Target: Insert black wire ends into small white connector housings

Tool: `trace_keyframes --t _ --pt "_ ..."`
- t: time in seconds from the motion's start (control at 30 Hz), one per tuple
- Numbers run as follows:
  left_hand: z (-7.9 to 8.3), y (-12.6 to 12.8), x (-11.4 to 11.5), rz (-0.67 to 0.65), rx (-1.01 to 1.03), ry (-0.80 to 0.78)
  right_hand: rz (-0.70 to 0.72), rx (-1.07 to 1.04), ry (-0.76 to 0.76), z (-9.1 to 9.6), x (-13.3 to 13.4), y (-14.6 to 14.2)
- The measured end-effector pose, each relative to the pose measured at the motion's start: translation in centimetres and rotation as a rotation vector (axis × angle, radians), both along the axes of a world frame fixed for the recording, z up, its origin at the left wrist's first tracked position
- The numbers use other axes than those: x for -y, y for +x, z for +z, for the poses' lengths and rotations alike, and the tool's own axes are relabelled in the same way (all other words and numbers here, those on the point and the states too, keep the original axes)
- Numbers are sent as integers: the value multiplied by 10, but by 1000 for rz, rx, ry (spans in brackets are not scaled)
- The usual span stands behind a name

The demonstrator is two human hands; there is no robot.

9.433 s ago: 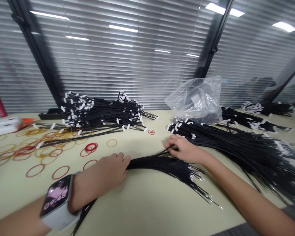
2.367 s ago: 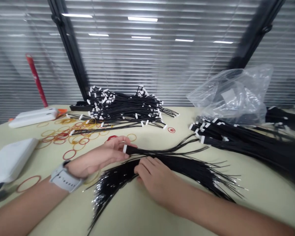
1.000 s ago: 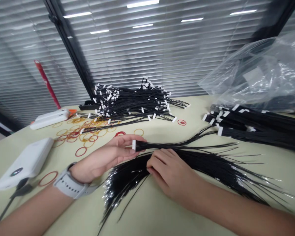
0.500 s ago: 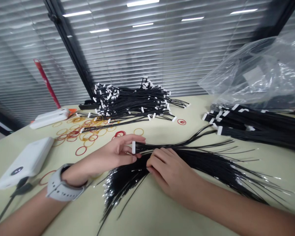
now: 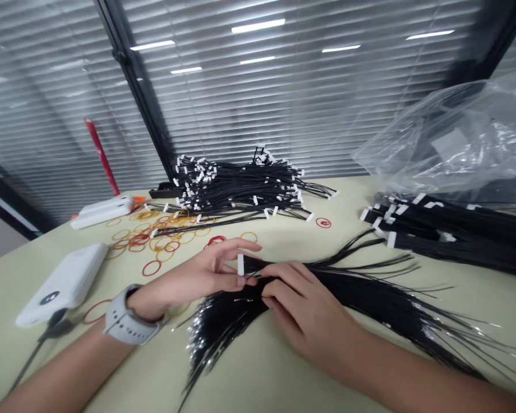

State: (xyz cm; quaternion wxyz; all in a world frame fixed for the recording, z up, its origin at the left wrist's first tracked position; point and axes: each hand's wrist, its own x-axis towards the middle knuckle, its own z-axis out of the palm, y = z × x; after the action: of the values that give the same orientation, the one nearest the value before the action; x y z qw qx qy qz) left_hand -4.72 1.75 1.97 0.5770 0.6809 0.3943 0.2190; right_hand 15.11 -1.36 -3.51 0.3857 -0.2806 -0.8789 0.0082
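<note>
Between the thumb and fingers of my left hand [image 5: 215, 268] is a white connector [image 5: 241, 265], held on edge with black wires running from it to the right. My right hand [image 5: 307, 307] is closed just right of it, and a thin black wire [image 5: 255, 275] shows between its fingertips and the connector. Under both hands lies a thick bundle of loose black wires [image 5: 356, 295] with shiny silvery ends fanned out at left and right. The right fingers hide its middle.
A pile of black cables with white connectors [image 5: 249, 180] lies at the back. Rubber bands [image 5: 150, 267] are scattered left of it, near two white power banks [image 5: 64, 284]. At right are more connector cables [image 5: 468, 235] and a clear plastic bag [image 5: 451, 137].
My right fingers have risen from the loose bundle towards the connector, with a thin wire now at their tips. My left hand still holds the connector. The whole view has shifted slightly.
</note>
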Motion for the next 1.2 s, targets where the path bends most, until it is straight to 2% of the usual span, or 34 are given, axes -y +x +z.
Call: trace_keyframes --t 0.17,0.27,0.4,0.57,0.77,1.0,1.2 --pt "0 2 0 18 -56 17 7 39 20 0 1 1" --pt "-3 5 0 102 -29 -19 -3 29 8 -1 2 0" --pt "-8 8 0 162 -7 -72 -8 85 70 -5 1 -1" --pt "-7 11 4 256 -3 -139 -31 171 80 -11 -1 0" --pt "-5 14 7 256 -2 -189 -78 198 106 -10 0 -1" --pt "-5 13 7 252 53 -260 -138 194 217 -8 0 -1" --pt "-5 11 5 284 53 -279 -133 281 169 -12 -1 1"
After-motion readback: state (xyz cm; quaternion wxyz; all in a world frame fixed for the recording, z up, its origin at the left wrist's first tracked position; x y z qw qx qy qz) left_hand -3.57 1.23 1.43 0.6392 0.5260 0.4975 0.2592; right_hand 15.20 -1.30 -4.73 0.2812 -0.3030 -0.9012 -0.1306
